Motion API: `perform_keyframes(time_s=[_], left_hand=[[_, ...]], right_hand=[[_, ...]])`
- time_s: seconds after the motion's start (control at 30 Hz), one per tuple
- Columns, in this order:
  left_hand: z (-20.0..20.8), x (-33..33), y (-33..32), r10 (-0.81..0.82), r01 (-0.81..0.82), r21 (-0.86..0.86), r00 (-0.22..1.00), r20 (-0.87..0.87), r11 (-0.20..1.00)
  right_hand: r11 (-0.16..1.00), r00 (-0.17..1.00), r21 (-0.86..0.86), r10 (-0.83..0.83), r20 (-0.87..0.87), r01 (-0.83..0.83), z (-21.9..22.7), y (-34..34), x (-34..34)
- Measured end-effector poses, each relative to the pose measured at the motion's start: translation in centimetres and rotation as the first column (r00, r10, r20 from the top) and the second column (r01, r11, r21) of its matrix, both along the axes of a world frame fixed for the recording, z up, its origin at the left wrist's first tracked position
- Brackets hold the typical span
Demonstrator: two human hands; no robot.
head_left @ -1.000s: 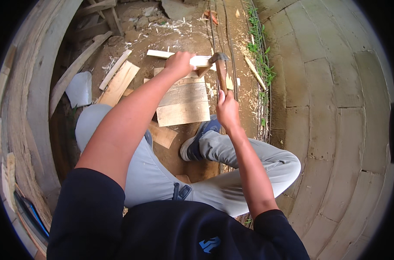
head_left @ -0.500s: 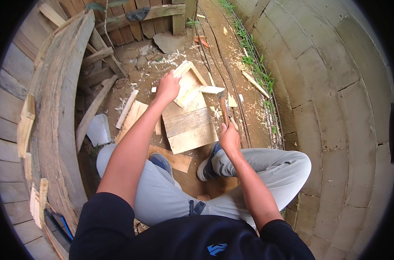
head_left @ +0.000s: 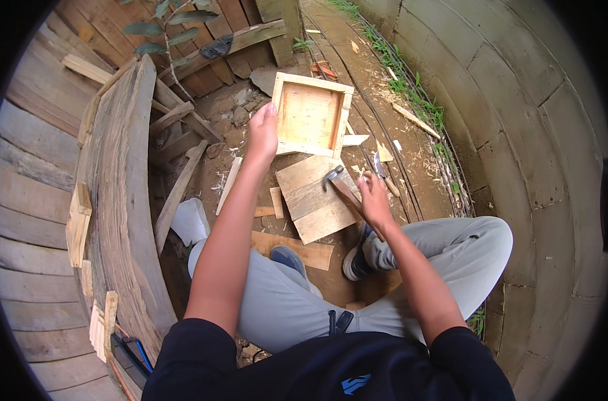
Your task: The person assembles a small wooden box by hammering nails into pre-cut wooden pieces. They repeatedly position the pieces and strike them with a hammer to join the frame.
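Note:
My left hand (head_left: 262, 134) grips the left side of a shallow square wooden box (head_left: 311, 110). The box is tilted up so that its inside and raised rim face me. Lower and to the right, my right hand (head_left: 375, 199) is closed around the wooden handle of a claw hammer (head_left: 344, 190). The hammer's head points up and left, above a panel of joined boards (head_left: 311, 200) on the ground. Beside the right fingers, a knife-like tool (head_left: 385, 177) with a wooden handle lies on the ground. Whether the right fingertips also pinch something small, I cannot tell.
Wood offcuts and pale shavings lie over the dirt, with a flat plank (head_left: 297, 250) by my feet. A heavy weathered beam (head_left: 123, 180) runs along the left. Dark cables (head_left: 377, 127) stretch beside a block wall (head_left: 504, 134) on the right. A leafy stem (head_left: 167, 40) hangs at upper left.
My left hand has lifted and turned the box, so its inside now faces me. The hammer in my right hand has swung left, its head now over the panel.

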State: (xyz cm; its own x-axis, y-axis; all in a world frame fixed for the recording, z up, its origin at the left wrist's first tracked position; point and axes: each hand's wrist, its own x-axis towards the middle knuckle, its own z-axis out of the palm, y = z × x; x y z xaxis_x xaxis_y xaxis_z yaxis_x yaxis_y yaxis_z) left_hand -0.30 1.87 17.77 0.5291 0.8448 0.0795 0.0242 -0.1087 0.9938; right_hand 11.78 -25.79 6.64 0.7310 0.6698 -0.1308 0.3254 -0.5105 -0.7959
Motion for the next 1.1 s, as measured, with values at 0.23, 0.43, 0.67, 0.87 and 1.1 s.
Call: perform_keyframes(time_s=[0.23,0.43,0.67,0.87,1.1], left_hand=[[4.0,-0.9,-5.2,-0.129,0.136,-0.225,0.991,0.044,0.965],[3.6,-1.3,-6.4,-0.274,0.284,-0.283,0.959,0.075,0.916],[4.2,-1.8,-5.0,-0.434,0.459,-0.174,0.886,0.164,0.872],[5.0,-1.2,-6.7,-0.161,0.170,-0.063,0.979,0.124,0.983],[4.1,-1.0,-6.4,-0.099,0.101,-0.064,0.995,0.030,0.993]], right_hand=[[0.863,0.867,0.503,0.222,-0.446,0.037,15.1,2.3,1.2],[0.747,0.919,0.663,0.223,-0.324,0.053,17.0,1.9,-1.0],[0.715,0.967,0.692,0.236,-0.097,-0.106,17.7,1.3,-1.5],[0.728,0.969,0.663,0.248,-0.018,-0.174,18.0,1.1,-1.9],[0.767,0.981,0.630,0.190,-0.037,-0.124,18.5,1.4,-2.3]])
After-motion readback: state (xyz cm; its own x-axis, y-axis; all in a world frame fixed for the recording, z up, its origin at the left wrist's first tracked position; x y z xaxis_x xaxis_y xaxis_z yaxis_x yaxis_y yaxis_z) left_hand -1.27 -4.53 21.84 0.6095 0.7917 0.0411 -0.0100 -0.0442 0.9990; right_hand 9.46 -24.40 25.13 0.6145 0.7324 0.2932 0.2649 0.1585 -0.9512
